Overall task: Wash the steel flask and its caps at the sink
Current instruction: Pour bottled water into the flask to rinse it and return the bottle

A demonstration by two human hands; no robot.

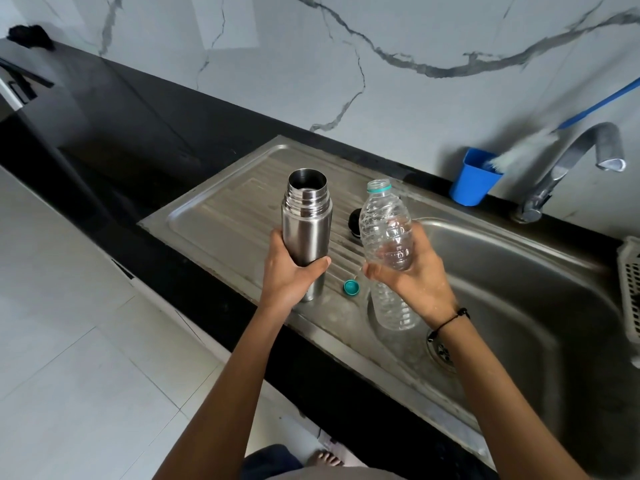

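My left hand (289,271) grips the lower body of the steel flask (306,220), which stands upright over the drainboard (221,216) with its mouth uncapped. My right hand (412,275) holds a clear plastic bottle (386,237), uncapped and nearly upright, at the basin's left edge. A black flask cap (354,220) lies on the drainboard behind the bottle, partly hidden by it. A small teal bottle cap (351,287) rests on the drainboard between my two hands.
The steel sink basin (519,289) with its drain (445,353) lies to the right, under a chrome tap (571,161). A blue cup (474,178) holding a bottle brush (519,150) stands behind the sink. A white basket (630,289) sits at the right edge. Black countertop (104,109) extends left.
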